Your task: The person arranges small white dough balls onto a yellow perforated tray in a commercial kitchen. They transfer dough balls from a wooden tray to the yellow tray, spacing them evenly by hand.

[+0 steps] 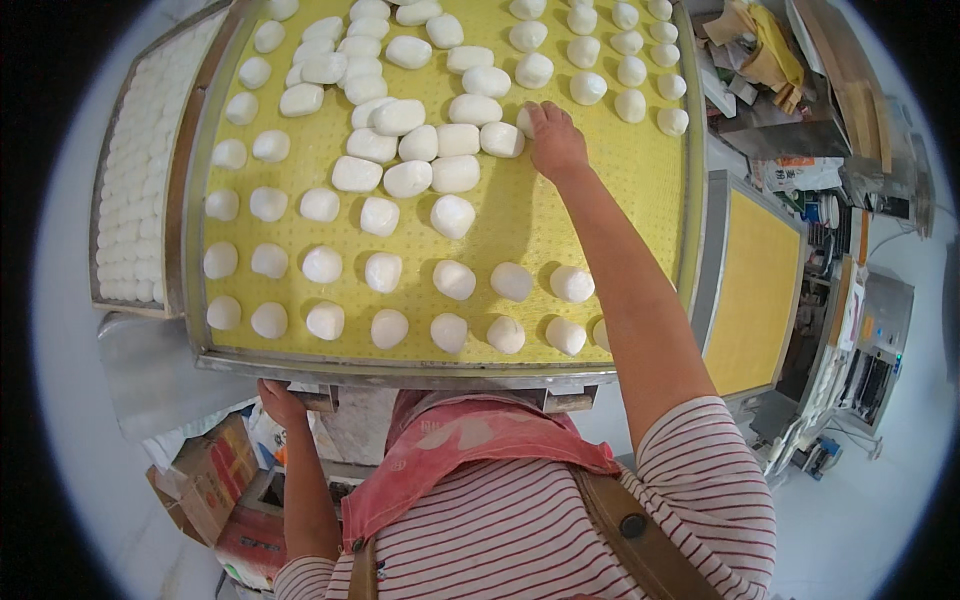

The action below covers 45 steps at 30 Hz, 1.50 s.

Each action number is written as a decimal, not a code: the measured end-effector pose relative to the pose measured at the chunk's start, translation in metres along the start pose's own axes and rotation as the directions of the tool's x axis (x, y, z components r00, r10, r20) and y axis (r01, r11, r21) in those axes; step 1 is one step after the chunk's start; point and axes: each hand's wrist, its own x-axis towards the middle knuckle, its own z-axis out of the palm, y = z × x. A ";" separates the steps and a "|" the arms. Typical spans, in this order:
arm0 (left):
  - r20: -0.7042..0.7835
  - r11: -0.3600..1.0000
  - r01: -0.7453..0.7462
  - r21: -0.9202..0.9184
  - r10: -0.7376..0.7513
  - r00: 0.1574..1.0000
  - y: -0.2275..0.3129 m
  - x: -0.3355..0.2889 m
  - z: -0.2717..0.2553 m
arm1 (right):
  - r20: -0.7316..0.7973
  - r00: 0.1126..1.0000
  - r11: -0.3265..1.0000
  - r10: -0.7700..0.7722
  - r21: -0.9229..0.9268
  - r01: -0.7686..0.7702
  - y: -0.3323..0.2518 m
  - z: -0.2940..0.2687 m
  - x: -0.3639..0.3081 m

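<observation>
A large yellow perforated tray [640,220] with a metal rim carries many white dough pieces. My right hand [558,142] reaches over its right half, fingers closed round a dough piece [526,121] that is partly hidden by them. Just left of it lies an oblong dough piece [502,140], at the edge of a crowded cluster. Rounder dough pieces [454,279] stand apart in rows along the near and left sides, and more at the far right. My left hand [282,403] is below the tray's near edge, beside a bracket [318,400]; its fingers look curled, but what they grip is hidden.
At the left, a second tray [175,200] is packed with white dough pieces. A lower yellow board [755,290] in a grey frame stands at the right. A cardboard box [215,475] sits below left. Bags and paper [765,55] lie on a shelf at the far right.
</observation>
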 end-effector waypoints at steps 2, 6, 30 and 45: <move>0.037 0.999 0.032 -0.013 -0.031 0.999 -0.004 0.000 -0.002 | 0.076 0.995 0.997 0.065 -0.048 -0.062 -0.009 -0.010 0.001; 0.077 1.000 0.024 -0.020 -0.022 0.997 -0.005 0.003 -0.002 | 0.125 0.982 0.986 0.142 -0.101 -0.129 -0.016 -0.037 -0.011; 0.359 0.166 -0.351 0.922 -0.016 0.933 -0.057 0.039 0.016 | 0.278 0.837 0.858 0.472 0.074 -0.508 0.164 -0.053 -0.215; 0.074 0.713 0.024 0.701 -0.106 0.992 -0.079 0.021 0.031 | 0.346 0.836 0.901 0.426 -0.080 -0.426 0.169 -0.051 -0.178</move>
